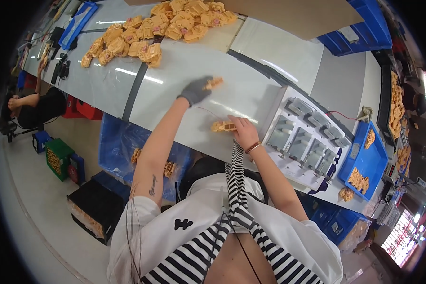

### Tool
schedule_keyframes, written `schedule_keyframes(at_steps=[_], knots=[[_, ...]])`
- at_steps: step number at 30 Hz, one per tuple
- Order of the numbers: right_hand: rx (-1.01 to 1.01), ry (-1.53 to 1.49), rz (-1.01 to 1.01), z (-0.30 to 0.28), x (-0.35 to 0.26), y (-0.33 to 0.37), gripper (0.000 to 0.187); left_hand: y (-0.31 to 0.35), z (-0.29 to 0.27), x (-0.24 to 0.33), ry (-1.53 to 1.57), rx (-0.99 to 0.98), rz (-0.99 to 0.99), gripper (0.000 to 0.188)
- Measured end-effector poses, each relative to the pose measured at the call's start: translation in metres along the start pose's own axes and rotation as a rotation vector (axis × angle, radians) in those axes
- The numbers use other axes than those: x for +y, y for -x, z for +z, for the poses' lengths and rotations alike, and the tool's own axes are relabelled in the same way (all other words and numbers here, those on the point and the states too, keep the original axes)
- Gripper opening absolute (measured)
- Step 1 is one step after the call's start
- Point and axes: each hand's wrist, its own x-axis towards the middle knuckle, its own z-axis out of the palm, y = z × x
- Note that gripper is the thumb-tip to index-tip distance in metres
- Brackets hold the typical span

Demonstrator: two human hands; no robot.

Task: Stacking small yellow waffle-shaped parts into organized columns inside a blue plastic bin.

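My left hand (197, 91), in a dark grey glove, is over the white tabletop with its fingers closed on a yellow-orange plastic part (215, 83), slightly blurred. Closer to me, my bare right hand (245, 133), with a bead bracelet at the wrist, grips a second yellow-orange plastic part (221, 126) that has dark slots in one end. A thin reddish wire runs between the two hands; where it is fixed I cannot make out. Immediately right of my right hand stands a white fixture (288, 137) with several clear and metal blocks.
A large heap of yellow-orange parts (151, 27) lies at the far left. On the right, a blue tray (350, 163) holds more parts. A cardboard sheet (293, 16) overhangs the far side, beside a blue crate (357, 33). Another person's arm (29, 101) shows at the left.
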Motion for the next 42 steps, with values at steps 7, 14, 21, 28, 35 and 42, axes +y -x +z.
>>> schedule_keyframes(at_steps=[7,14,21,28,35,42], knots=[[-0.048,-0.141,0.021,0.001,-0.012,0.001,0.046,0.100,0.050,0.043,0.152,-0.267,-0.135,0.049],[-0.135,-0.090,-0.082,0.014,-0.017,0.023,0.038,0.144,0.071,0.047,0.227,-0.085,-0.115,0.051],[-0.114,0.027,-0.167,0.017,-0.016,0.036,0.039,0.167,0.081,0.054,0.241,0.173,-0.348,0.044],[-0.040,0.049,0.265,0.019,-0.041,0.027,0.036,0.175,0.115,0.037,0.112,0.579,-0.680,0.060],[-0.129,-0.032,0.021,0.025,-0.046,0.010,0.036,0.186,0.134,0.073,1.210,0.357,-0.870,0.061],[-0.313,-0.540,0.084,0.025,-0.006,0.011,0.061,0.169,0.249,-0.004,0.773,0.295,-0.499,0.068]])
